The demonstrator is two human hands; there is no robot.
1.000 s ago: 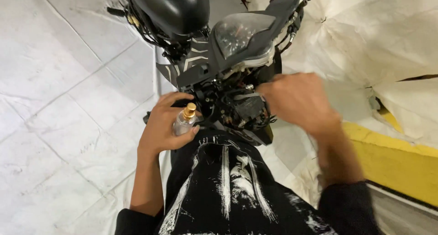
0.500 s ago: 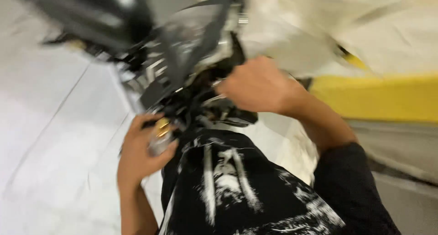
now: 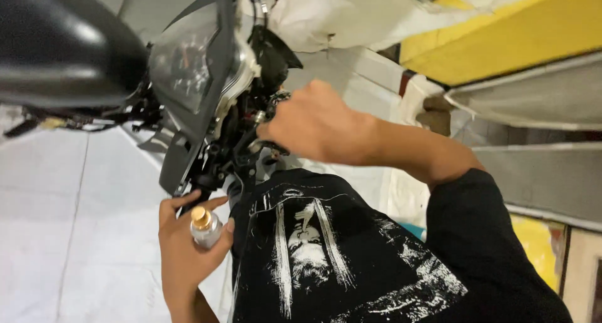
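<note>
My left hand (image 3: 183, 248) grips a small silver bottle with a gold cap (image 3: 204, 226), held upright just below the black front fairing of a motorcycle (image 3: 188, 153). My right hand (image 3: 313, 122) reaches into the exposed wiring and parts behind the instrument panel (image 3: 185, 69); its fingers are curled around something there, hidden by the hand itself. I wear a black shirt with a white print (image 3: 326, 248) that fills the lower middle of the view.
A black rounded headlight housing (image 3: 63, 44) juts out at the top left. White floor tiles (image 3: 56, 222) lie to the left. White sacks (image 3: 338, 12), a yellow wall section (image 3: 501, 31) and grey steps (image 3: 539, 153) stand to the right.
The view has swung and closed in on the motorcycle's front. My right hand stays in the wiring; my left hand has lowered a little with the bottle.
</note>
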